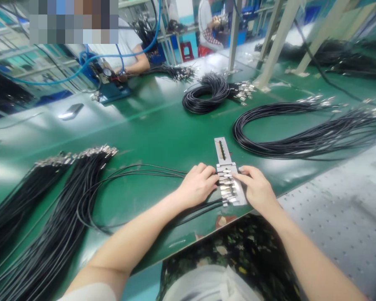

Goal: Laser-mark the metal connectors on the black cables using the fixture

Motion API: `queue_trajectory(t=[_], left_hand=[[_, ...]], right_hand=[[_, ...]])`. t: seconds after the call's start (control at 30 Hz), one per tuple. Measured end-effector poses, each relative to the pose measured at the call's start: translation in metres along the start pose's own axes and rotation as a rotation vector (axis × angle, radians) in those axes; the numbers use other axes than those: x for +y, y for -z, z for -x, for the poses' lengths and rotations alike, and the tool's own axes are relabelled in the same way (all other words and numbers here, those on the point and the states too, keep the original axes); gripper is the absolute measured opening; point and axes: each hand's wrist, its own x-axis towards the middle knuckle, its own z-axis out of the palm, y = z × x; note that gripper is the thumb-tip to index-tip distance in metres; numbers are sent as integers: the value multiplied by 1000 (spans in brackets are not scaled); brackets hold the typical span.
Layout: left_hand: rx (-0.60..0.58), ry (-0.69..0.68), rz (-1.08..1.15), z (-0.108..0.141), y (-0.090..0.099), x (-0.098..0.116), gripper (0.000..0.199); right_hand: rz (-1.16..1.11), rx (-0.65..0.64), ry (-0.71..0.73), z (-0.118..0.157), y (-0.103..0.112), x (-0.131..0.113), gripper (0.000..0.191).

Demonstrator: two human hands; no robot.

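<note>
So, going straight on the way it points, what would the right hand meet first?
Likely the silver connectors on the metal fixture; the right hand seems very near them, exact depth unclear.

Silver rectangular metal fixture (239,193) on green tabletop (156,138), near front edge. Long black cable bundles (77,196) to its left; U-shaped black cable bundle (278,148) behind right; coiled black cable bundle (221,88) farther back.

Fixture (232,167): smooth metal, satin finish. Connectors (227,176): bright, shiny metal. Cables (204,206): smooth, black, plastic-like sheathing. Surface (156,129): smooth, glossy green covering. Patterned garment (257,246): matt cloth.
</note>
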Motion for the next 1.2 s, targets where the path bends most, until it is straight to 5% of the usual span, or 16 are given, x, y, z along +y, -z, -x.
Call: queue_trajectory(t=[0.2,0.37,0.73,1.0,1.2], left_hand=[[19,-26,-5,4,-1,-5,25],[87,90,30,6,-6,-3,27],[-17,31,-28,1,-7,2,25],[82,-23,51,5,-18,0,30],[-13,33,53,4,-5,5,31]], right_hand=[[-134,183,-55,5,6,-2,41],[-118,157,-27,4,6,-4,41],[87,-29,109,3,3,-3,41],[197,-52,123,5,2,-5,34],[207,-59,114,0,3,-10,32]])
